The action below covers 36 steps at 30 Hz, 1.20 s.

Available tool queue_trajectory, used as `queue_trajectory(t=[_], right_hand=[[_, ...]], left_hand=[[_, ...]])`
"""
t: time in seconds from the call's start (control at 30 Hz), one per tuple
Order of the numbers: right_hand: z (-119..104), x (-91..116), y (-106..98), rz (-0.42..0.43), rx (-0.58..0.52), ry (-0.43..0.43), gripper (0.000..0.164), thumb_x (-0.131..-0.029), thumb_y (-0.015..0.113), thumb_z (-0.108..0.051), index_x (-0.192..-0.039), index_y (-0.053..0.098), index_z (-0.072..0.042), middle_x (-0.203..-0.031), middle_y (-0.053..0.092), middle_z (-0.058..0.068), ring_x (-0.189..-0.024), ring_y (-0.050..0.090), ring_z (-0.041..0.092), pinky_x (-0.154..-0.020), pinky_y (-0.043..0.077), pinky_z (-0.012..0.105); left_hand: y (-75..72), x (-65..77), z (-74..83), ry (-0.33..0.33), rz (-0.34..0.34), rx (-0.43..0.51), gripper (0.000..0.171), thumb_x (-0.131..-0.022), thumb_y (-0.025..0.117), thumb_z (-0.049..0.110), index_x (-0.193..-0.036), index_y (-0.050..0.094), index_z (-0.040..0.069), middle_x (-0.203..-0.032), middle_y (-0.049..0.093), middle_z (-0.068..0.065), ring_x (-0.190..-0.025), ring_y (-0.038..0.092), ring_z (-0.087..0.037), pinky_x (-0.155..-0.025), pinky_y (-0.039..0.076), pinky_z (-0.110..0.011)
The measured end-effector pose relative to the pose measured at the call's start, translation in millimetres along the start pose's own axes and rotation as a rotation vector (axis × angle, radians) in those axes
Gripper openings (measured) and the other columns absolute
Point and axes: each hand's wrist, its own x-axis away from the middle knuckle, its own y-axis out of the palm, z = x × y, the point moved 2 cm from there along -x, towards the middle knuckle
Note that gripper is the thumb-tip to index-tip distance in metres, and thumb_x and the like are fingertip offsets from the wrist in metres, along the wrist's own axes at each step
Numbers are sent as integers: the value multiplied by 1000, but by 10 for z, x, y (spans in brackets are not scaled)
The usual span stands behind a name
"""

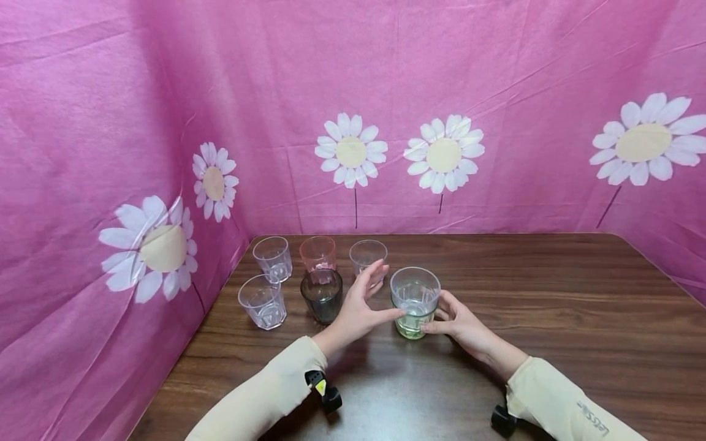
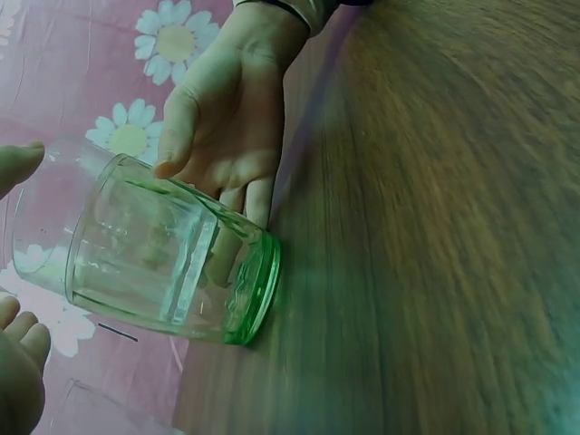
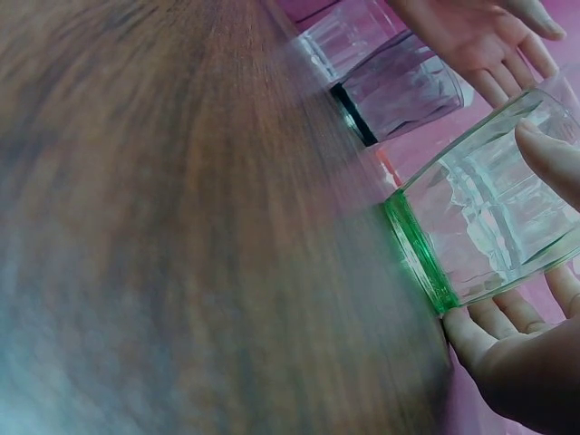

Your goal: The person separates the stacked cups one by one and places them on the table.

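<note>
A clear tumbler [image 1: 415,283] sits nested inside a green-tinted tumbler [image 1: 410,331], both upright near the table's middle. From the right side, my right hand [image 1: 469,334] grips the green tumbler, thumb on its near face and fingers behind. Its thick green base [image 3: 421,254] is right at the table surface in the right wrist view. On the other side, my left hand [image 1: 355,312] is spread with nothing in its grasp. The left thumb [image 2: 20,165] points at the clear tumbler's upper wall, the other fingers standing away from it.
Left of the stack stand a dark grey tumbler [image 1: 322,300], a pinkish-red one [image 1: 318,252], and clear ones at the front left [image 1: 262,303], back left [image 1: 273,260] and behind my left fingers [image 1: 366,252]. Pink flowered cloth [image 1: 397,73] walls the wooden table's [image 1: 551,294] back and sides.
</note>
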Motion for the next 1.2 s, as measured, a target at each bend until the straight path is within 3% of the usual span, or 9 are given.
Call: queue_trajectory(t=[0.33,0.6,0.83,1.2], right_hand=[[20,-7,-2,3,10,-4,76,-85,73,1,-144,26,10,-146,40,24,-115,58,6,-94,51,27],[19,-9,-3,-9,1,9,78,-86,72,0,-146,23,9,-149,34,30,-116,56,5,-95,51,26],[10,-13,-8,-8,-2,12,79,-86,73,0,-147,23,9,-151,30,32,-115,57,6,-95,50,26],[11,-2,-10,7,-11,13,80,-84,74,1,-147,24,9,-151,32,30,-116,57,6,-96,50,25]], left_hand=[[150,-99,-17,-56,-14,48,97,-72,84,-7,-152,28,-3,-147,43,-22,-137,42,-33,-114,37,-33],[217,-153,-24,-78,-25,48,97,-72,84,-7,-151,29,-3,-145,45,-20,-138,42,-28,-116,33,-34],[224,-158,-22,-68,-13,37,98,-71,85,-6,-151,29,-4,-144,48,-20,-136,46,-29,-116,33,-35],[260,-115,-49,-22,60,-3,99,-67,89,-2,-149,34,-4,-139,55,-18,-129,53,-28,-112,38,-31]])
